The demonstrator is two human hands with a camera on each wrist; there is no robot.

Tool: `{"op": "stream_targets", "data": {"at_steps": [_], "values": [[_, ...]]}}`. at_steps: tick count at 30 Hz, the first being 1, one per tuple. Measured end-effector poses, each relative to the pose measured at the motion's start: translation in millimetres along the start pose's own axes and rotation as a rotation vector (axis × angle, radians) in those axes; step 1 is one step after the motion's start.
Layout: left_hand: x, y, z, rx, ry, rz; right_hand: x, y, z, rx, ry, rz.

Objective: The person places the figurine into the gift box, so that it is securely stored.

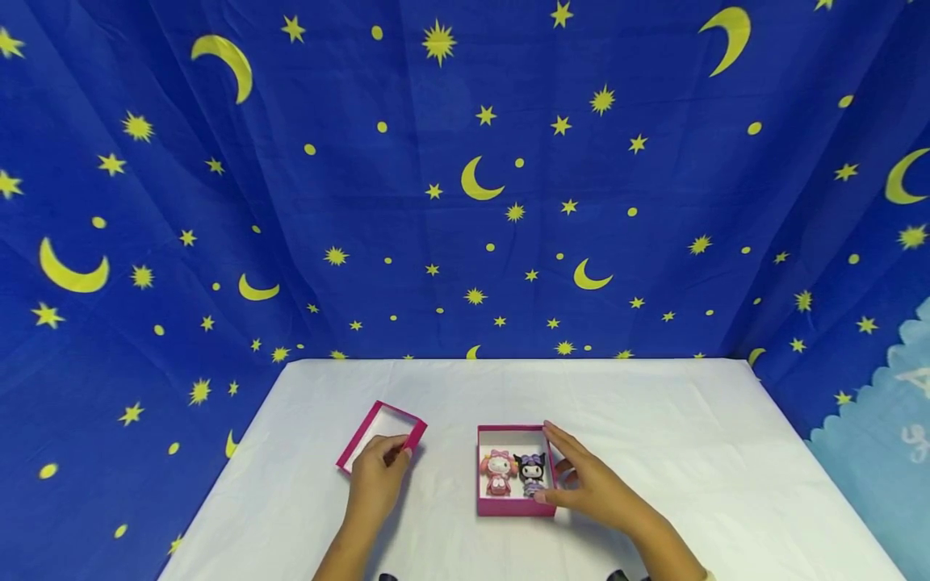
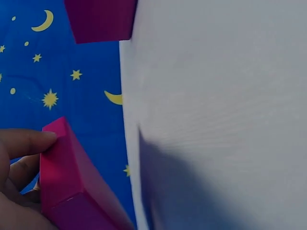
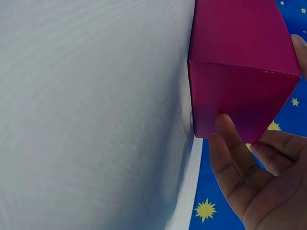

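A pink open-topped box (image 1: 517, 507) with a white inside rests on the white table. Two small figurines lie in it: a pink-and-white one (image 1: 499, 473) on the left and a black-and-purple one (image 1: 533, 474) on the right. My right hand (image 1: 592, 488) holds the box at its right side, thumb at the near corner, index finger at the far corner. Other fingers (image 3: 230, 139) touch the side wall in the right wrist view. To the left, my left hand (image 1: 378, 476) pinches a pink box lid (image 1: 416, 433) by its right edge. The lid is tilted, its white inside facing up.
The white tabletop (image 1: 654, 420) extends around the box and lid. A blue curtain (image 1: 407, 226) with yellow moons and stars hangs behind and on both sides. At the right edge hangs a light-blue cloth (image 1: 879, 452). Small dark objects (image 1: 617, 575) show at the bottom edge.
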State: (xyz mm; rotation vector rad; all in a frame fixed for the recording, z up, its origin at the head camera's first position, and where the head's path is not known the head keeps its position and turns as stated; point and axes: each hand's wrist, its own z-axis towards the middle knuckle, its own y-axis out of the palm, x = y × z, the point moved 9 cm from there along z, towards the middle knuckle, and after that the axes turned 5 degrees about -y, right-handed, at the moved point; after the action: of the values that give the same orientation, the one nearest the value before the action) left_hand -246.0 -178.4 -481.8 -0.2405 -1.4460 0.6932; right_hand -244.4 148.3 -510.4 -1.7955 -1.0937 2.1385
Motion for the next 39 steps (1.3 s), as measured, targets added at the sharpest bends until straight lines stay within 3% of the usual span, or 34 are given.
{"op": "stream_targets", "data": {"at_steps": [10,18,28,39], "values": [[21.0,-17.1,-2.6,0.12,0.049,0.083,-1,0,0.3,-0.005,-0.009,0.018],[33.1,-29.7,-1.9,0.228,0.114,0.049,2,1,0.6,0.0,-0.012,0.017],[37.8,-38.2,-1.8,0.194,0.021,0.03,1,0,0.3,-0.001,-0.018,0.019],[48.0,-43.7,-7.5,0.217,0.056,-0.04,-1,2,1.6,0.002,-0.022,0.018]]}}
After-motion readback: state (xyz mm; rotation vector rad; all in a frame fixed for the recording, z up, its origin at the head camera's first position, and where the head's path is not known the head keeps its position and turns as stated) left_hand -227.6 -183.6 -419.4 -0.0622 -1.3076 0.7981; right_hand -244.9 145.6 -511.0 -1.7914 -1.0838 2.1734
